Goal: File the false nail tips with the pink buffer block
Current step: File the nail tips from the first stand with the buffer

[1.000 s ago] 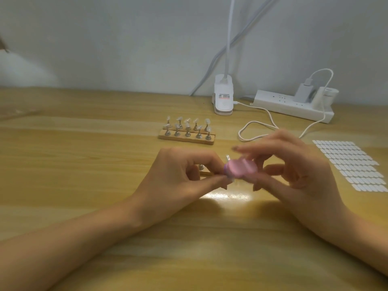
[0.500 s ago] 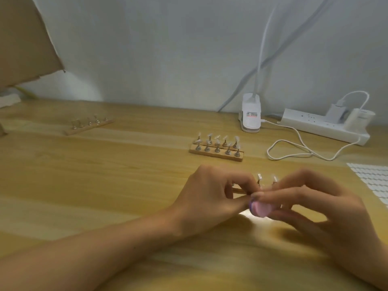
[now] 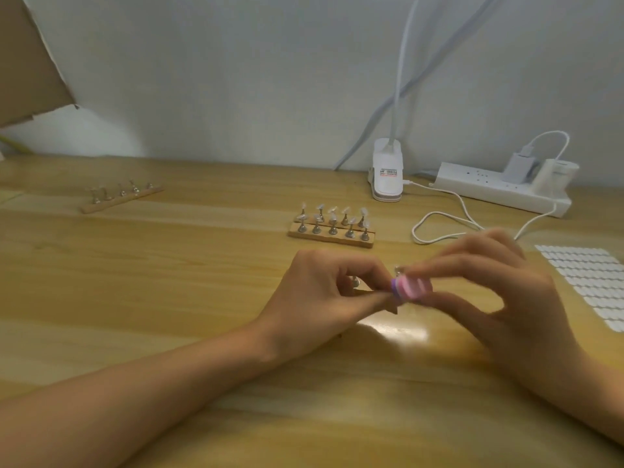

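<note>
Both hands meet over the middle of the wooden counter [image 3: 169, 271]. The right hand [image 3: 499, 298] pinches the pink buffer block [image 3: 412, 288] between thumb and forefinger, its other fingers lifted and spread; motion blurs this hand. The block has a purple edge on its left and is held just above the counter, touching the left hand's fingertips. The left hand [image 3: 324, 295] has its fingers curled, with thumb and forefinger pinched at the foot of a clear nail tip [image 3: 398, 269] that stands against the block's left end. How the tip is mounted is mostly hidden.

Behind the hands sits a wooden holder [image 3: 332, 238] with 10 nail tips on small metal stands in 2 rows. A second wooden strip [image 3: 121, 199] with a few stands lies far to the left. By the wall are a white clip lamp [image 3: 387, 173] and a power strip [image 3: 499, 192] with a looped white cable [image 3: 445, 224]. A sheet of white stickers [image 3: 587, 282] lies at the right edge.
</note>
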The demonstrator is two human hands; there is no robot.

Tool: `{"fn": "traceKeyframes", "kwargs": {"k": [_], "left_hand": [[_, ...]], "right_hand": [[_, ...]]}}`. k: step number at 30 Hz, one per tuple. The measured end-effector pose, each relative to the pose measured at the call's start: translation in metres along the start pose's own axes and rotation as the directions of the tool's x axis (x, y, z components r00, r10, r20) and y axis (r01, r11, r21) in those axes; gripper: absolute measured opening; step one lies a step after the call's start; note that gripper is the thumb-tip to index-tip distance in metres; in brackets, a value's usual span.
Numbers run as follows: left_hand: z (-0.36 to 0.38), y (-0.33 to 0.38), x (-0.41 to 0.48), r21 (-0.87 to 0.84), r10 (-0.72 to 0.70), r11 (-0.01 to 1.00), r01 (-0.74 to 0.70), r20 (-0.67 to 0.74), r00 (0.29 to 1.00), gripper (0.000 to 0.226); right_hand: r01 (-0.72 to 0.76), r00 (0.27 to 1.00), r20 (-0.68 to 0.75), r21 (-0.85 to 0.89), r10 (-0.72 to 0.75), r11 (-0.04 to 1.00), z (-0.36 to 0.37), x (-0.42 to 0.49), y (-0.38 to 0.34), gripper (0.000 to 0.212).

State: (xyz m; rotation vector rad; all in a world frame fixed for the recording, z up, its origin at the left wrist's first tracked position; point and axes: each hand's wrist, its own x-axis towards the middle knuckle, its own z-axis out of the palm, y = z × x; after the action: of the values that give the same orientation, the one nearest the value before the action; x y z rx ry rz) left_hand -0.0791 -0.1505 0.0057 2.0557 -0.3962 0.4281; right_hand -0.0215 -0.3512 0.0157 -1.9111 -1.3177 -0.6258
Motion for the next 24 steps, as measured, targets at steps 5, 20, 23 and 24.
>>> {"fn": "traceKeyframes", "kwargs": {"k": [5, 20, 23, 24], "left_hand": [[-0.0007, 0.0019, -0.0006, -0.016, -0.016, 1.000, 0.016, 0.010, 1.000, 0.015], [-0.0004, 0.0021, -0.0031, -0.004, -0.040, 0.999, 0.040, 0.011, 0.999, 0.009], [0.0005, 0.0037, -0.0028, 0.022, -0.029, 0.999, 0.028, 0.023, 0.999, 0.007], [0.0007, 0.0031, -0.0025, 0.021, -0.035, 0.999, 0.034, 0.018, 0.999, 0.009]], "right_hand": [[0.035, 0.999, 0.002, -0.004, -0.035, 0.999, 0.0006, 0.0000, 0.0010, 0.019], [0.026, 1.000, -0.012, -0.050, -0.027, 0.998, 0.0003, -0.0015, 0.0035, 0.018], [0.087, 0.996, 0.031, -0.028, -0.086, 0.996, 0.0014, -0.0020, 0.0017, 0.016], [0.084, 0.996, 0.031, -0.040, -0.082, 0.996, 0.0012, -0.0016, 0.0020, 0.016]]}}
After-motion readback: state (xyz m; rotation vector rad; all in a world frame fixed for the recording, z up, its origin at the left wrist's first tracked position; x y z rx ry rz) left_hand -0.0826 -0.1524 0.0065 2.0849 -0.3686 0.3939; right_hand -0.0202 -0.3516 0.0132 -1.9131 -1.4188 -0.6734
